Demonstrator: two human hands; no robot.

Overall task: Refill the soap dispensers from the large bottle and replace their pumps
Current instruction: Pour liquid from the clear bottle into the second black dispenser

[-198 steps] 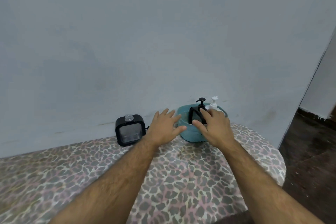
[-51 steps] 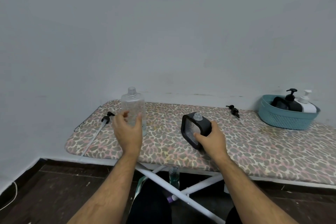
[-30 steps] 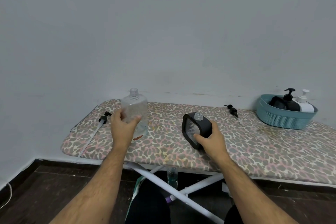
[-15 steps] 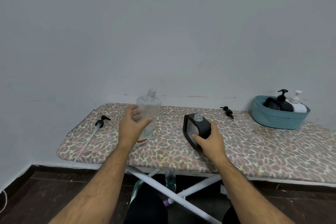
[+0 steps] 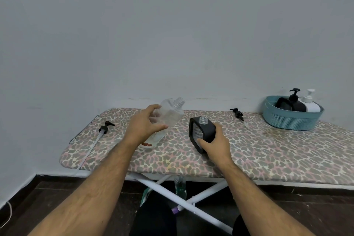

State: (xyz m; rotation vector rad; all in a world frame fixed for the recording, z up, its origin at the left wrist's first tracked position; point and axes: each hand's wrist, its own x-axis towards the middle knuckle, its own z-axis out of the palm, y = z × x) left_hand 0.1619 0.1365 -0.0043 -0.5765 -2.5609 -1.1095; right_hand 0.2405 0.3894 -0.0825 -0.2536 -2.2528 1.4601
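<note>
While the left hand (image 5: 145, 126) grips the tilted clear large bottle (image 5: 166, 119) mid-body, the right hand (image 5: 214, 143) clasps the black dispenser (image 5: 203, 132); bottle looks light, slippery; hold the waist.

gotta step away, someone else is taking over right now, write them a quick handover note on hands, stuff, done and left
Left hand grips the large clear bottle, open and tilted toward the black dispenser. Right hand holds that dispenser on the board, neck open. Its small pump lies behind; the long pump lies at the left. Two dispensers with pumps on sit in the teal basket. Left: pour, refit pumps.
</note>
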